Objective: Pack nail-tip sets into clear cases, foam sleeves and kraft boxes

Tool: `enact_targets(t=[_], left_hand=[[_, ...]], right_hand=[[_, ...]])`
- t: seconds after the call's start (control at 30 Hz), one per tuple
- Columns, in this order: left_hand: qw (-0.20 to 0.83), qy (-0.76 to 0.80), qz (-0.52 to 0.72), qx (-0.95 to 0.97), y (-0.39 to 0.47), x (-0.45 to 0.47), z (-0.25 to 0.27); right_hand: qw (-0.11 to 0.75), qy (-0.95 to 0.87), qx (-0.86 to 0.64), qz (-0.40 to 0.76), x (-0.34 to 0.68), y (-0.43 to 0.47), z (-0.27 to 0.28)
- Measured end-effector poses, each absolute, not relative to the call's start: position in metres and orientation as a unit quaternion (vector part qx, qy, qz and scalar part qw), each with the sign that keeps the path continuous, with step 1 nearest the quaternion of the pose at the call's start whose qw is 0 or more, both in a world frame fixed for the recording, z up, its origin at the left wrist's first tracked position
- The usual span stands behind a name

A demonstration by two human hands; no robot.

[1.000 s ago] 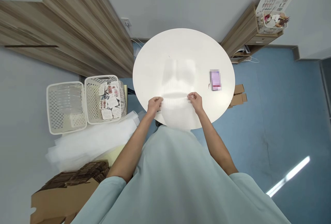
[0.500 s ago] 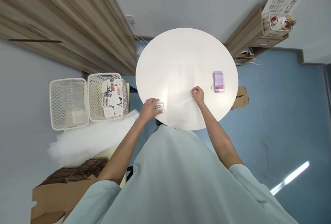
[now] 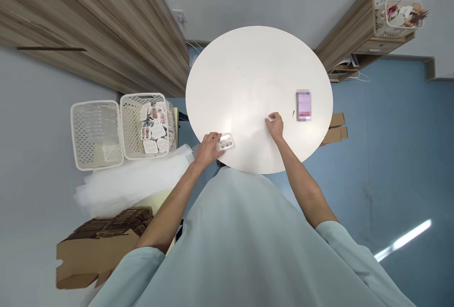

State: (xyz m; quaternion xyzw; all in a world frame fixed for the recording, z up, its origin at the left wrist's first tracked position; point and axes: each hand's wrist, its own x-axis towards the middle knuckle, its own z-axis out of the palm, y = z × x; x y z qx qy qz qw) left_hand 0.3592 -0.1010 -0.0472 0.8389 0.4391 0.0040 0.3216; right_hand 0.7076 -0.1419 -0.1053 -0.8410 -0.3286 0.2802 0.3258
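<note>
Left hand has its fingers on the left side of 1 small clear boxy plastic case by the near edge of the round white desk, long axis hard to call. Right hand is well apart, farther out to the right, fingertips bunched, can't tell if they're gripping anything.

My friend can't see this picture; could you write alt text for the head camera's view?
A person's left hand holds a small, clear plastic case at a white rounded table; the right hand, curled, is farther right. Two white perforated plastic baskets stand to the left.
</note>
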Motion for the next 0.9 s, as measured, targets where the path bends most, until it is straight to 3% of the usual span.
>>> enact_targets(t=[0.3, 0.53, 0.9], left_hand=[[0.332, 0.324, -0.032, 0.885, -0.110, 0.430, -0.059], [0.317, 0.305, -0.059, 0.896, -0.113, 0.428, -0.075], [0.300, 0.288, -0.068, 0.907, -0.113, 0.430, -0.077]], right_hand=[[0.358, -0.264, -0.845, 0.299, 0.671, -0.222, -0.092], [0.326, -0.210, -0.854, 0.347, 0.631, -0.290, -0.084], [0.347, -0.280, -0.828, 0.339, 0.592, -0.277, -0.042]])
